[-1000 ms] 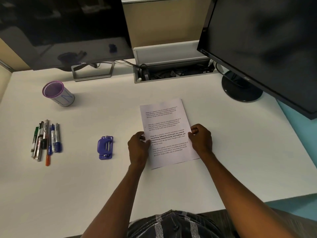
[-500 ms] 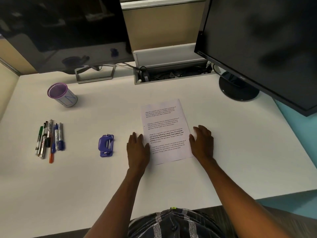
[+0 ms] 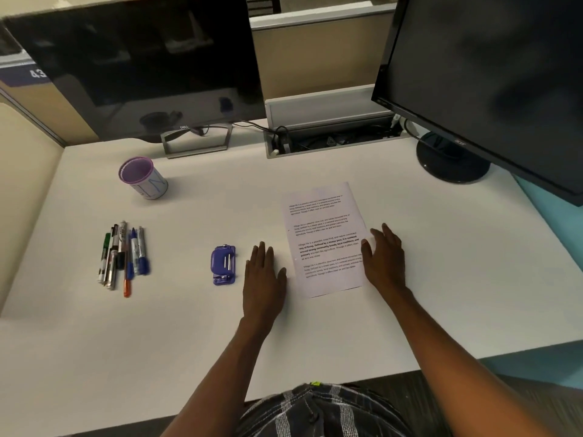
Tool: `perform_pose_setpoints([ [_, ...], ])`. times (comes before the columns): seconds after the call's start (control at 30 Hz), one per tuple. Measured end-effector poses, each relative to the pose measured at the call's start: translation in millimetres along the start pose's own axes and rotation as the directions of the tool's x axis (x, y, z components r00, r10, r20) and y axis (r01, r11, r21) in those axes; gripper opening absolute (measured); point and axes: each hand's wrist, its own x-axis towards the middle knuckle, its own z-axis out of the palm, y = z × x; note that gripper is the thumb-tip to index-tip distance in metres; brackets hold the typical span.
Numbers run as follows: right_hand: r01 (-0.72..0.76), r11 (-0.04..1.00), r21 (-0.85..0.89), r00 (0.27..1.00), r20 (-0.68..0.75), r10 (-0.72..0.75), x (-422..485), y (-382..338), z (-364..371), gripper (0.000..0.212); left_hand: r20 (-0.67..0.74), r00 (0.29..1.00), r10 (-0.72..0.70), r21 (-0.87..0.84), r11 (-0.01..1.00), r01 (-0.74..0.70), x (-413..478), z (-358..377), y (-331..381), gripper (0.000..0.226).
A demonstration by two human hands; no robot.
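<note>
A printed sheet of paper [image 3: 325, 238] lies flat on the white desk [image 3: 441, 263], a little right of centre. My left hand [image 3: 263, 275] lies flat on the desk just left of the sheet, fingers straight, apart from the paper. My right hand [image 3: 383, 258] rests with straight fingers on the sheet's right edge. A small purple stapler [image 3: 223, 264] lies left of my left hand. Further left, several pens and markers [image 3: 121, 255] lie side by side. A purple-rimmed cup [image 3: 143, 178] stands behind them, tilted in the wide view.
Two dark monitors stand at the back, a left monitor [image 3: 142, 64] and a right monitor [image 3: 492, 77] whose round base [image 3: 452, 164] sits on the desk. An open cable tray [image 3: 331, 134] lies between them. The desk's front edge runs just before my torso.
Both hands let go of the sheet's edges and opened flat. My left hand slid left off the paper onto the desk; my right stays at the right edge.
</note>
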Motion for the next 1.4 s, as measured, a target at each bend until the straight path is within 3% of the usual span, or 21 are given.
perform_pose_setpoints([
  [0.27,0.147,0.979,0.142,0.989,-0.057,-0.14,-34,-72,38,0.04,-0.135,0.99,-0.052,-0.043,0.998,0.046,11,-52,-44,0.062],
  [0.4,0.237,0.957,0.169,0.971,-0.05,-0.232,-54,-106,61,0.037,-0.132,0.98,-0.148,-0.184,0.975,0.122,18,-67,-68,0.062],
  [0.63,0.351,0.928,0.125,0.921,0.132,-0.367,-77,-148,102,0.047,-0.067,0.976,-0.209,-0.225,0.956,0.189,23,-77,-95,0.061],
  [0.9,0.375,0.927,-0.021,0.879,0.327,-0.348,-86,-167,136,0.067,-0.091,0.951,-0.294,-0.352,0.903,0.246,31,-82,-110,0.041],
  [1.13,0.37,0.923,-0.107,0.892,0.32,-0.32,-88,-169,148,0.067,0.008,0.913,-0.408,-0.545,0.764,0.346,40,-83,-111,0.005],
  [1.4,0.36,0.924,-0.129,0.897,0.319,-0.305,-88,-168,152,0.066,0.127,0.855,-0.504,-0.679,0.584,0.445,47,-83,-113,0.02],
])
